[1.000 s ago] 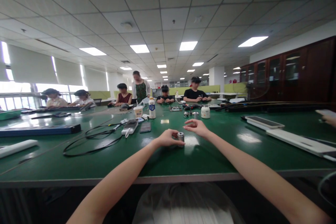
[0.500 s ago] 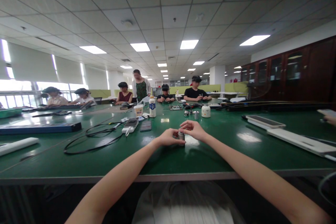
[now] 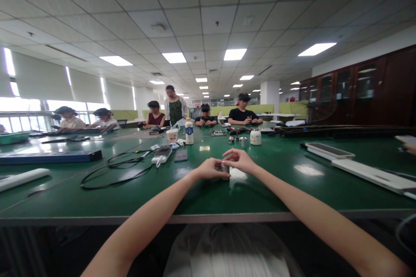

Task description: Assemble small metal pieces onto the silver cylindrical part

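Observation:
A small silvery metal cylinder (image 3: 225,172) stands upright on the green table (image 3: 208,201) straight ahead of me. My left hand (image 3: 209,169) is closed around its side, thumb at the front and fingers behind. Over its top, my right hand (image 3: 242,162) pinches with thumb and fingertips at the upper rim. Whether a separate small piece sits between those right fingertips is too small to tell. Beyond my hands are several small metal parts (image 3: 232,139), a metal cup-like piece (image 3: 243,141) and a round cream-coloured jar (image 3: 255,137).
Left of my hands lie a black cable (image 3: 94,186), a white device with a screen (image 3: 161,154) and a small grey panel (image 3: 181,155). A white bottle (image 3: 189,133) and a paper cup (image 3: 172,136) stand behind. Long white devices (image 3: 370,175) lie rightward. Several people sit across.
Both hands keep their hold on the metal cylinder, with barely any finger movement. The whole view has shifted very slightly.

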Motion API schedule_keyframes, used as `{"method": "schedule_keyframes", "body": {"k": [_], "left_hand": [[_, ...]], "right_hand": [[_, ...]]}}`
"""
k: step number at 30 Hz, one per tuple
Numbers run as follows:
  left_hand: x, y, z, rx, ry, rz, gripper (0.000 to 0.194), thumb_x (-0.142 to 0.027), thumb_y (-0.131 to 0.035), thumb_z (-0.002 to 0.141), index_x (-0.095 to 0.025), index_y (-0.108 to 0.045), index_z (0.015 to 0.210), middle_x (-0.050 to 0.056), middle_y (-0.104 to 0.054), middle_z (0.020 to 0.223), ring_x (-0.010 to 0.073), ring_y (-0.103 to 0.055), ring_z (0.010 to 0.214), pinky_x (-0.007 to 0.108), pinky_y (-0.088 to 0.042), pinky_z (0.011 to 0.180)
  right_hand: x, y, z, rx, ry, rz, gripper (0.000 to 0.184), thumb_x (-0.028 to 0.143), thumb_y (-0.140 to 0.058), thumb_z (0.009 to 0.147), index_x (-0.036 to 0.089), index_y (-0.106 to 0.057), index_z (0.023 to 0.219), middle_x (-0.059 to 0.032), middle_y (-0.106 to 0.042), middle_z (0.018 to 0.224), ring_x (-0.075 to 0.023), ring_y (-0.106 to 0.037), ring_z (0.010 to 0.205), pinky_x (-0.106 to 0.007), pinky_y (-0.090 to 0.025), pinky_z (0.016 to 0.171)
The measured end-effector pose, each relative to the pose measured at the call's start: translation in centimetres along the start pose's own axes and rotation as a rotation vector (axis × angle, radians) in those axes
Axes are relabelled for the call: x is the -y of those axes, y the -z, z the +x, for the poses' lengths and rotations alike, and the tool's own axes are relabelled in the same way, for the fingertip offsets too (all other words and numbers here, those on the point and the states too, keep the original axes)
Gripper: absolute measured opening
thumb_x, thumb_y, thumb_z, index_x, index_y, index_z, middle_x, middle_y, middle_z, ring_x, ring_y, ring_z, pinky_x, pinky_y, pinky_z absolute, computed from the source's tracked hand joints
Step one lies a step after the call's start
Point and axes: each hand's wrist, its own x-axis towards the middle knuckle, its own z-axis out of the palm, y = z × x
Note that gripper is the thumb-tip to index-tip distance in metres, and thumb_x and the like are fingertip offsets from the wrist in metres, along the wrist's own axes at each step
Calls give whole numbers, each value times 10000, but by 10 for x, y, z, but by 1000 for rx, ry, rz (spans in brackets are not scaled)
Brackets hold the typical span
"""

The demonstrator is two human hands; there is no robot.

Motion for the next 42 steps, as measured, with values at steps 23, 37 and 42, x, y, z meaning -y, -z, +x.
{"method": "schedule_keyframes", "body": {"k": [23, 37, 42], "left_hand": [[6, 1, 2, 27, -40, 48, 462, -482, -695, 641, -120, -665, 926, 53, -677, 841, 193, -610, 808, 248, -443, 726], [13, -2, 5, 31, -61, 90, 444, -494, -642, 696, -100, -645, 901, 52, -670, 814, 191, -607, 766, 240, -431, 676], [11, -2, 5, 28, -67, 104, 463, -474, -650, 696, -114, -633, 985, 43, -673, 832, 189, -608, 774, 237, -430, 687]], "right_hand": [[-39, 41, 4, 259, -298, -13, 503, 275, -802, 541, 114, -648, 992, -101, -727, 849, -201, -686, 814, -303, -550, 741], [-8, 1, 2, -23, 3, 123, 391, 375, -746, 630, 145, -612, 916, -108, -720, 875, -228, -686, 813, -356, -552, 725], [-5, -1, 1, 1, 13, 84, 371, 354, -718, 665, 145, -607, 951, -89, -716, 850, -194, -679, 756, -278, -533, 634]]}}
